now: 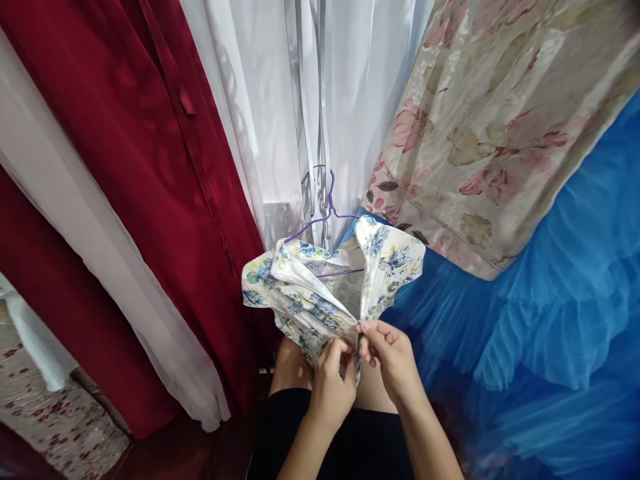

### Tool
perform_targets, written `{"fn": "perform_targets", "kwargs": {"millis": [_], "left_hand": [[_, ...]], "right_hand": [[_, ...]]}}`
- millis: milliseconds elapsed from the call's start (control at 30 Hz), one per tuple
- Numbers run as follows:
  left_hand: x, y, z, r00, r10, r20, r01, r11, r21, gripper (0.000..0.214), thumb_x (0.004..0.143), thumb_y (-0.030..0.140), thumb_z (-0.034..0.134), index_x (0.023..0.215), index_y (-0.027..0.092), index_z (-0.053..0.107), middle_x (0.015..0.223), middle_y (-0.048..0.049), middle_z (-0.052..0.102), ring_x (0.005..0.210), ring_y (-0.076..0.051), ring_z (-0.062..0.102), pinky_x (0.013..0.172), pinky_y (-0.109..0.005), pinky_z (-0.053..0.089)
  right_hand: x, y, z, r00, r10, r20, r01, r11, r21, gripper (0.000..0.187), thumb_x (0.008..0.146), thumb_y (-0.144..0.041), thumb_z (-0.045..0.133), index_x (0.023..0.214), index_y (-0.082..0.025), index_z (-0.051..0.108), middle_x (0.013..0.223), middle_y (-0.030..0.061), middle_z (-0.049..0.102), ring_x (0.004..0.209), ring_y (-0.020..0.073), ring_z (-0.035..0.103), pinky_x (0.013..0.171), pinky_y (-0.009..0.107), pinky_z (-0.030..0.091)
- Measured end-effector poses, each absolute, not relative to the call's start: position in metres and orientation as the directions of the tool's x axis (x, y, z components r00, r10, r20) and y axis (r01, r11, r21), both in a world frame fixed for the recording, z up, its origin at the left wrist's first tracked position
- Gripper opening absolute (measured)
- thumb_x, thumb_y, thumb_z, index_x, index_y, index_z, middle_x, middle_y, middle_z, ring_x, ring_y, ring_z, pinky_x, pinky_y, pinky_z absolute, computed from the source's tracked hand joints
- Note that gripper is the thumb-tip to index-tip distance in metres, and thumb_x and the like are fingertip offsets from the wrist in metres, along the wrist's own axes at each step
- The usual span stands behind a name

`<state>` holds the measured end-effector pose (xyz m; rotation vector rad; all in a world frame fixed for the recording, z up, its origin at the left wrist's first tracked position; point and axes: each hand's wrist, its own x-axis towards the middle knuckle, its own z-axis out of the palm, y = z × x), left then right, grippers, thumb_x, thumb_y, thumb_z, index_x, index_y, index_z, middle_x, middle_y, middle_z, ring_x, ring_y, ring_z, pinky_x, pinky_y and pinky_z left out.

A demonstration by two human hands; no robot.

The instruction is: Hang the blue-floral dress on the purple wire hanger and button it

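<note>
A white garment with blue and yellow flowers (305, 310) hangs on a purple hanger (333, 197), its neckline open in a V. At the bottom of the V, my right hand (387, 350) pinches the front edge between thumb and fingers. Just left of it and slightly lower, my left hand (336, 373) is closed on the garment's other front edge. Both hands are close together at the front opening. Whether a button or other fastener lies between the fingertips is too small to tell. The lower part of the garment is hidden behind my hands.
Red cloth (150, 167) and pale cloth (125, 280) hang on the left. White cloth with ribbons (260, 80) hangs behind the hanger. To the right are a beige and pink floral cloth (500, 133) and a ruffled blue tulle garment (560, 333). My lap in black cloth (373, 447) is below.
</note>
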<state>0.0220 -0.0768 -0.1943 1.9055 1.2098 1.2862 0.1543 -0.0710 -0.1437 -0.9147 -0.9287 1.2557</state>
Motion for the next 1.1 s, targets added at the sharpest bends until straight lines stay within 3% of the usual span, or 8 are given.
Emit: {"fn": "perform_targets", "kwargs": {"millis": [233, 433, 533, 667, 767, 833, 967, 1100], "left_hand": [[-0.001, -0.077, -0.173, 0.378, 0.870, 0.317, 0.613, -0.492, 0.618, 0.016, 0.091, 0.010, 0.044, 0.092, 0.023, 0.052, 0.095, -0.0078, 0.064, 0.089, -0.025, 0.066, 0.077, -0.037, 0.052], [-0.012, -0.084, -0.175, 0.539, 0.833, 0.127, 0.753, -0.544, 0.371, 0.047, 0.075, -0.006, 0.039, 0.113, 0.018, 0.053, 0.113, -0.0141, 0.062, 0.107, -0.029, 0.062, 0.091, -0.041, 0.050], [-0.013, -0.079, -0.171, 0.570, 0.815, 0.100, 0.740, -0.563, 0.367, 0.043, 0.078, -0.005, 0.040, 0.112, 0.017, 0.055, 0.111, -0.0137, 0.062, 0.103, -0.029, 0.062, 0.089, -0.040, 0.050], [-0.019, -0.054, -0.134, 0.432, 0.807, 0.403, 0.613, -0.591, 0.525, 0.015, 0.098, 0.014, 0.046, 0.104, 0.021, 0.057, 0.103, -0.0072, 0.063, 0.092, -0.023, 0.062, 0.083, -0.034, 0.048], [-0.022, -0.030, -0.083, 0.142, 0.718, 0.682, 0.519, -0.640, 0.566, 0.030, 0.101, 0.024, 0.050, 0.131, 0.024, 0.054, 0.100, -0.0047, 0.064, 0.090, -0.020, 0.061, 0.085, -0.031, 0.046], [-0.020, -0.016, -0.050, 0.115, 0.649, 0.752, 0.493, -0.694, 0.524, 0.038, 0.101, 0.025, 0.052, 0.139, 0.027, 0.052, 0.100, -0.0037, 0.065, 0.087, -0.019, 0.061, 0.086, -0.030, 0.046], [-0.010, 0.003, -0.018, 0.216, 0.511, 0.832, 0.534, -0.775, 0.337, 0.013, 0.100, 0.023, 0.054, 0.104, 0.020, 0.066, 0.098, -0.0046, 0.064, 0.087, -0.018, 0.061, 0.082, -0.030, 0.047], [-0.004, 0.010, -0.022, 0.166, 0.422, 0.891, 0.586, -0.769, 0.255, 0.009, 0.101, 0.023, 0.054, 0.096, 0.019, 0.061, 0.093, -0.0044, 0.064, 0.090, -0.019, 0.062, 0.084, -0.031, 0.049]], "right_hand": [[0.143, -0.007, -0.061, 0.001, 0.991, 0.130, -0.437, 0.118, -0.892, 0.030, 0.067, -0.041, 0.082, 0.065, -0.013, 0.071, 0.046, -0.0018, 0.057, 0.037, 0.0060, 0.041, 0.035, 0.020, 0.026], [0.139, 0.017, -0.022, -0.025, 0.988, 0.150, -0.471, 0.120, -0.874, 0.021, 0.064, -0.032, 0.079, 0.062, -0.013, 0.071, 0.048, -0.0028, 0.059, 0.040, 0.0046, 0.043, 0.037, 0.017, 0.030], [0.142, 0.014, -0.016, -0.029, 0.975, 0.218, -0.423, 0.186, -0.887, 0.022, 0.068, -0.035, 0.077, 0.066, -0.013, 0.072, 0.049, -0.0025, 0.060, 0.041, 0.0056, 0.045, 0.038, 0.018, 0.031], [0.144, 0.002, -0.019, -0.029, 0.949, 0.313, -0.293, 0.291, -0.911, 0.022, 0.077, -0.037, 0.073, 0.072, -0.016, 0.069, 0.049, -0.0020, 0.063, 0.040, 0.0080, 0.047, 0.041, 0.020, 0.034], [0.144, -0.008, -0.021, -0.037, 0.927, 0.372, -0.173, 0.361, -0.916, 0.026, 0.082, -0.042, 0.072, 0.074, -0.018, 0.065, 0.047, -0.0022, 0.062, 0.039, 0.0089, 0.047, 0.042, 0.021, 0.035], [0.145, -0.013, -0.023, -0.048, 0.912, 0.408, -0.118, 0.400, -0.909, 0.029, 0.084, -0.045, 0.070, 0.076, -0.018, 0.063, 0.046, -0.0023, 0.062, 0.040, 0.0095, 0.048, 0.043, 0.021, 0.036], [0.147, -0.010, -0.032, -0.034, 0.873, 0.487, -0.042, 0.486, -0.873, 0.030, 0.089, -0.046, 0.066, 0.079, -0.019, 0.060, 0.048, -0.0039, 0.058, 0.042, 0.0105, 0.048, 0.047, 0.022, 0.037], [0.143, 0.007, -0.058, 0.051, 0.846, 0.531, 0.144, 0.520, -0.842, 0.026, 0.093, -0.041, 0.058, 0.077, -0.021, 0.052, 0.048, -0.0069, 0.049, 0.042, 0.0105, 0.040, 0.045, 0.023, 0.027]]}}
